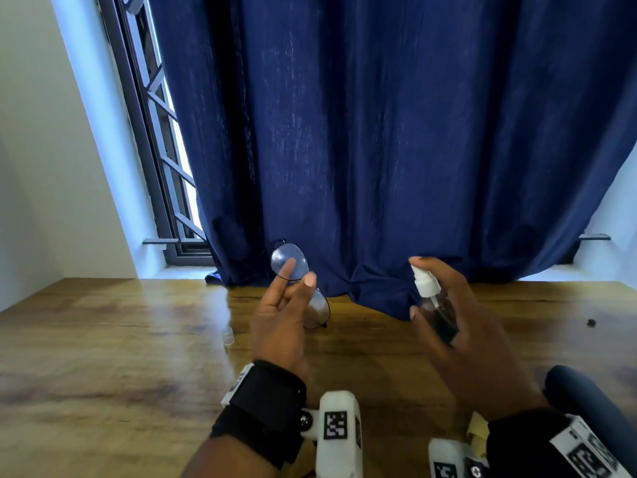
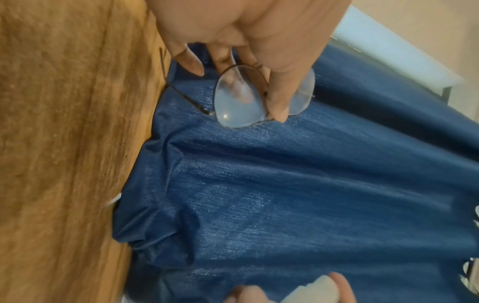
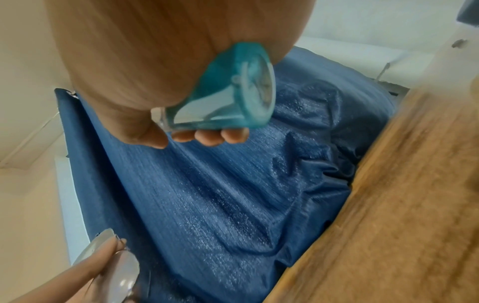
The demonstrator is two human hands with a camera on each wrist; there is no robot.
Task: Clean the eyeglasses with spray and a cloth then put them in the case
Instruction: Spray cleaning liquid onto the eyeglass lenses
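Eyeglasses [image 1: 297, 276] pinched between fingers [image 1: 307, 283]

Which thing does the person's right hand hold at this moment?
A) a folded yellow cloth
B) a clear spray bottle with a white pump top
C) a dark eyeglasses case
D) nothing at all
B: the right hand grips the clear spray bottle with a white pump top, while the left hand pinches the thin wire-framed eyeglasses.

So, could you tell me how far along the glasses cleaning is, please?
Done: the clear cap lies off on the table. In hand: the left hand pinches the eyeglasses; the right hand aims the spray bottle at them. Left: wiping and casing; no cloth or case clearly visible.
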